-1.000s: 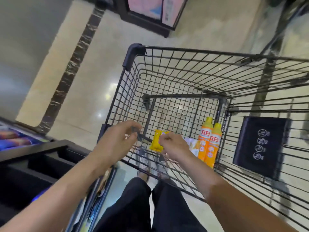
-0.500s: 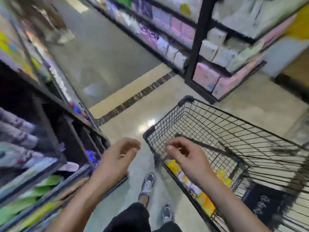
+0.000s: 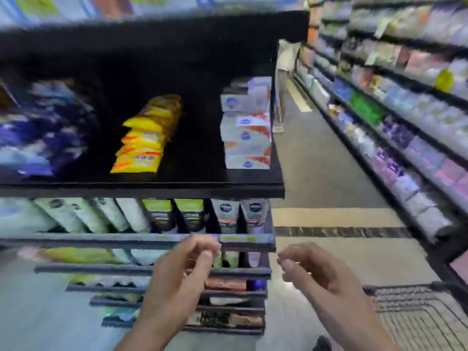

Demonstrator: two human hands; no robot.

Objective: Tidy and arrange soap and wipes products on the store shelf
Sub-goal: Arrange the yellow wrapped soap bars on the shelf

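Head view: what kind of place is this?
Most likely a supermarket aisle: stocked shelf with stacked soap boxes and yellow packets, a long aisle shelving run, and a wire cart.

— Lighting? 
— Bright and even from overhead. The aisle floor (image 3: 316, 158) carries a soft sheen; the recess above the black shelf (image 3: 141, 188) falls into deep shadow.

— Sharpness? 
— Poor. Motion blur smears the whole picture, worst at the left edge, where blue packs (image 3: 43, 127) dissolve into streaks. Yellow packets (image 3: 141, 145) and soap boxes (image 3: 245, 133) stay legible only as shapes.

— Distortion? 
— Wide-angle bowing at the borders.
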